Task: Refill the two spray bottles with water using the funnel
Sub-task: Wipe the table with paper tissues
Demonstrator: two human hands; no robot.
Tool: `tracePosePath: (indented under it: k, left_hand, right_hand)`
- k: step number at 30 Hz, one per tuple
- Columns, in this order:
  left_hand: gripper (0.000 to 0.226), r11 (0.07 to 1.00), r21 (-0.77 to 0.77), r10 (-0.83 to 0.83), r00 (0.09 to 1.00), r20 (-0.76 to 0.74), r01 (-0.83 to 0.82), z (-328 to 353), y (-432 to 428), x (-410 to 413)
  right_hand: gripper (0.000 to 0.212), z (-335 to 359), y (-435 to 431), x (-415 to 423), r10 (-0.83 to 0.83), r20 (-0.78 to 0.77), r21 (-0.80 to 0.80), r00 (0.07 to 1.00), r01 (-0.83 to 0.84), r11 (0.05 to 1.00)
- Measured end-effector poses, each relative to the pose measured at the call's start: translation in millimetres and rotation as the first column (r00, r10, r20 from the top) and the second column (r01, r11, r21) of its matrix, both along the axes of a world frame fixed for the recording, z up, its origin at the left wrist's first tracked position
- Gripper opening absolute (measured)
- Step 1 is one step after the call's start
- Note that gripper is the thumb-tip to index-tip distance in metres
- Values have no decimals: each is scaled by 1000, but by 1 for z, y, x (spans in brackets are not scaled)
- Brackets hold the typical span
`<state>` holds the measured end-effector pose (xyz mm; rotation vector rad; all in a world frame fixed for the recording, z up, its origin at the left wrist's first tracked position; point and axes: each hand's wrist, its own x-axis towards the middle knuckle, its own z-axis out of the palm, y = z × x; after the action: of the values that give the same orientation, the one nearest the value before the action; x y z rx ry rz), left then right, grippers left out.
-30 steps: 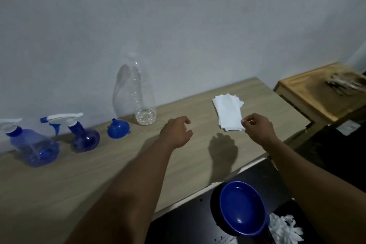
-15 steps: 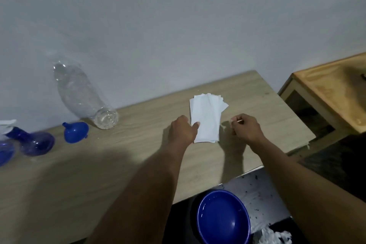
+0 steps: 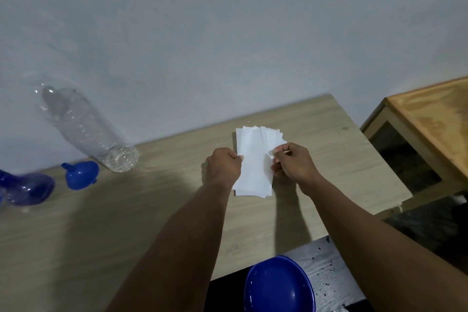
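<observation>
Grey wall [image 3: 228,33], wooden table [image 3: 76,248]

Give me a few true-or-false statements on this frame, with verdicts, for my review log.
1. The right hand pinches a sheet of the paper stack. True.
2. The blue funnel sits in a spray bottle's neck. False: it rests on the wooden table beside the clear bottle.
3. The left hand holds the clear bottle. False: it is at the paper stack's left edge.
4. The blue bowl is off the wooden table. True.
</observation>
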<state>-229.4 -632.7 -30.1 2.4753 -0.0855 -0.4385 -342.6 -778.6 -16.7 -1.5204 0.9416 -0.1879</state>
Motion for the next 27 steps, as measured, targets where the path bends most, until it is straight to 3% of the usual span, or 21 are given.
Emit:
tracePosePath:
  k: [8,10,14,18,27]
  left_hand:
    - [27,984,102,-169,957,237,148,31,8,-9]
    - [26,983,59,-182,946,267,173,41,7,-9]
    - [24,968,-154,-175,972,155,199,58,5,-4]
    - [24,934,-277,-183,968,172,226,81,8,3]
    - [20,874,-353,-261,936,235,333,130,14,0]
  right_hand:
    - [11,2,1,1,4,-20,-21,1000,-5,1000]
    - [10,4,2,3,1,-27,-40,1000,-2,999]
    - [7,14,1,9,-17,-6,-99,1000,16,995]
    - [22,42,2,17,-7,50,-146,999,15,989]
    - [57,99,16,26,156,145,-155,977,-133,979]
